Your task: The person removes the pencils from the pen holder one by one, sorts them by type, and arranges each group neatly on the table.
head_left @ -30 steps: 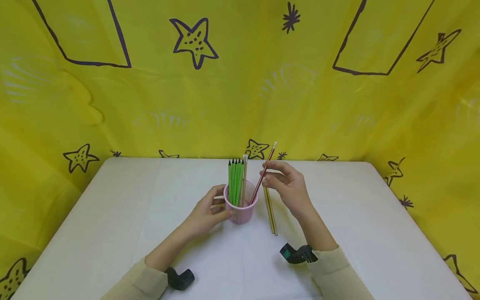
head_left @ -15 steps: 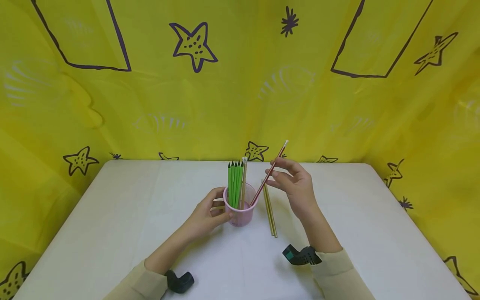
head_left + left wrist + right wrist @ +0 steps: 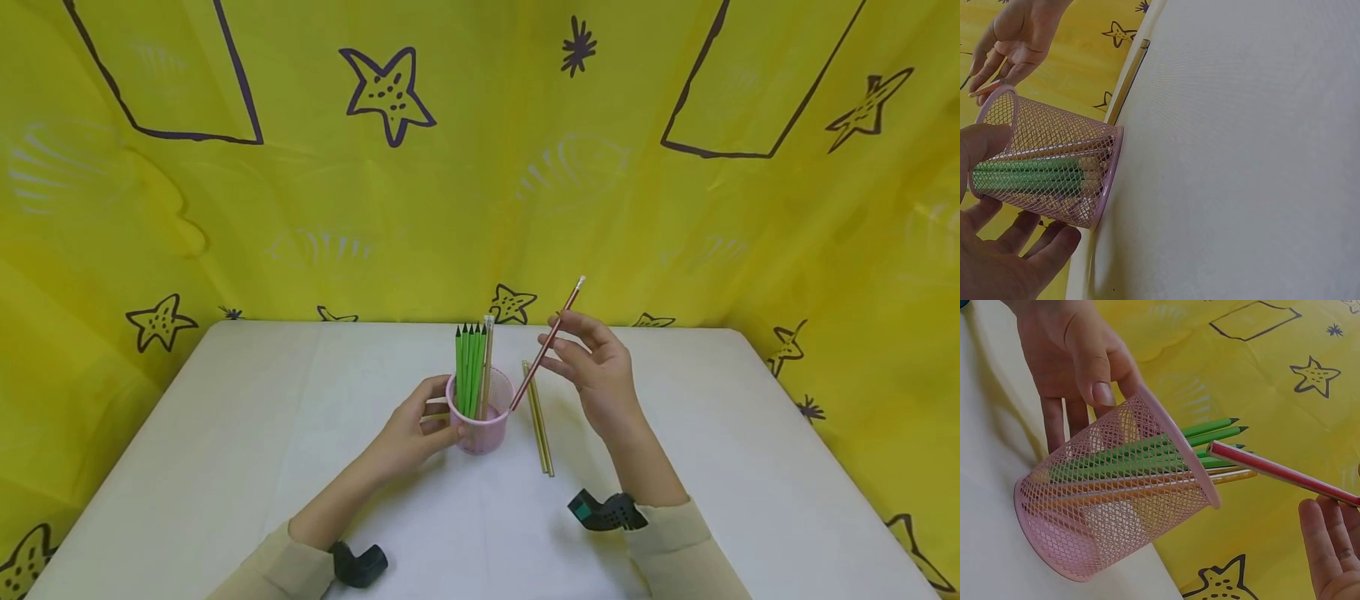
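My left hand point(image 3: 408, 437) grips the side of a pink mesh pencil cup point(image 3: 483, 435), which stands upright on the table; in the left wrist view its thumb is by the rim and its fingers lie along the mesh. Several green pencils point(image 3: 470, 371) lean together inside, black tips up. Beside them in the cup is gold pencil stock point(image 3: 489, 354), eraser end up. Between thumb and fingers, my right hand point(image 3: 600, 383) pinches a red pencil point(image 3: 545, 347), tilted, white eraser end up. Its flat lower end point(image 3: 1211, 449) is just outside the cup's rim in the right wrist view.
Two gold pencils point(image 3: 538, 429) lie on the white table point(image 3: 300, 400) just right of the cup. A yellow cloth point(image 3: 465, 208) with drawn stars rises behind the table's far edge. Black wrist devices point(image 3: 360, 565) sit at both sleeves.
My right hand has moved right with the red pencil, whose lower end went from inside the cup to its right rim. The left hand and cup stay in place.
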A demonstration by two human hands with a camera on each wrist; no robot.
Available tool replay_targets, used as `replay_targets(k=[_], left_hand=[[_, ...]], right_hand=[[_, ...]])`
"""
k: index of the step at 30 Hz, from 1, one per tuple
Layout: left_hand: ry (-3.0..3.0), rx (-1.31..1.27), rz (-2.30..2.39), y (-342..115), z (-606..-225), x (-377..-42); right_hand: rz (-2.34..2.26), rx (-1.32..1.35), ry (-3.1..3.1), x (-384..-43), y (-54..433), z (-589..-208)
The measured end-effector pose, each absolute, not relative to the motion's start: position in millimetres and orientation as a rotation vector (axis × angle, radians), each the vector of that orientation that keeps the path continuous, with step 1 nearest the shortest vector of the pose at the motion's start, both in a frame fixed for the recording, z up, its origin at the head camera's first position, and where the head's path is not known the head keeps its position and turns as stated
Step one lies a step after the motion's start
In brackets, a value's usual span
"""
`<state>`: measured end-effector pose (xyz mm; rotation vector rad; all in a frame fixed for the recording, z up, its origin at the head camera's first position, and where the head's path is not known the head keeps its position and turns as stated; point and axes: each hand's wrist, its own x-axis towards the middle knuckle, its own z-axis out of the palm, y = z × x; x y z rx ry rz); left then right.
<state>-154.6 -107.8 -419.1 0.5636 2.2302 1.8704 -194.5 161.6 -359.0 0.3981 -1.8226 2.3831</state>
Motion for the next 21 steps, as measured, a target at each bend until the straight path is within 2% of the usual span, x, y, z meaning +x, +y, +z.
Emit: replay_targets(k=[11, 21], left_hand=[[2.235, 0.561, 1.862, -107.5, -419.7, -153.6], [2.235, 0.545, 1.857, -108.2, -419.4, -154.9]], right_hand=[[2.386, 0.311, -1.844, -192.3, 162.9, -360.3], [2.386, 0.349, -1.84, -194.0, 163.0, -359.8]])
